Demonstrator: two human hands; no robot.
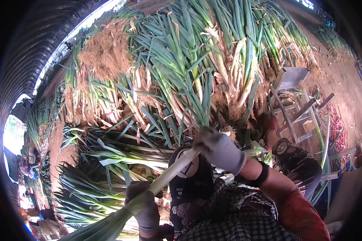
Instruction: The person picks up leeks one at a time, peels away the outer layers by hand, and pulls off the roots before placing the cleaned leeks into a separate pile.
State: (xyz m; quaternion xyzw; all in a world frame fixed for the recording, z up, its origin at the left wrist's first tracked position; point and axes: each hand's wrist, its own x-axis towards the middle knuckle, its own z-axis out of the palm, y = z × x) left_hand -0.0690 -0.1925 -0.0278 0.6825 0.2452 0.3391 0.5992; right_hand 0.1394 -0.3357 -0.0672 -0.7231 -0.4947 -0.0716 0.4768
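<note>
A long green onion (171, 173) slants across my lap, its pale stalk rising to the right and its green leaves spreading toward the lower left. My left hand (145, 211), in a grey glove, is wrapped round the stalk where the white turns green. Higher up, my grey-gloved right hand (221, 150) is closed on the white root end; its fingers are partly hidden and the roots do not show. Beneath the stalk and to the left lies a heap of green onions (96, 188) with pale stalks and dark leaves.
Upright bundles of green onions (181, 56) with dry roots stand ahead. A metal frame stand (297, 108) is at the right, near my knee. Red strings (337, 128) lie on the dirt ground (342, 80). A curved dark roof (26, 44) covers the left side.
</note>
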